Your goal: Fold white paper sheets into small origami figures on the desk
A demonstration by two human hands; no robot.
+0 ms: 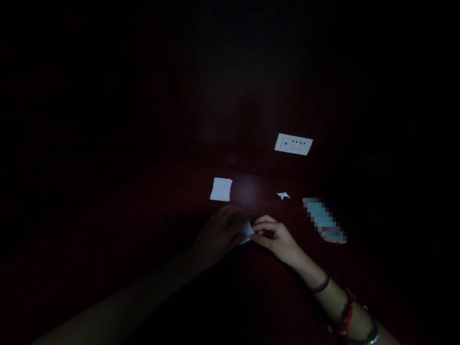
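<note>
pinching the small, white, angular paper piece [247, 232] at its right edge, i clamp the thumb and fingertips of my right hand [279, 237] on it, over the dark red wood-grained table [252, 188]. my shadowed left hand [218, 232] covers the paper's left side; whether it grips, i cannot tell. the paper should be light, crease-prone: hold edges, press lightly.

Between the fingers [262, 240] over there, the sheet [247, 231] looks like smooth, matt paper; the stack [221, 189] beyond them is matt paper too. Under them, the table [251, 184] shows faintly glossy wood. Further off, the socket plate [293, 144] looks like smooth plastic.
</note>
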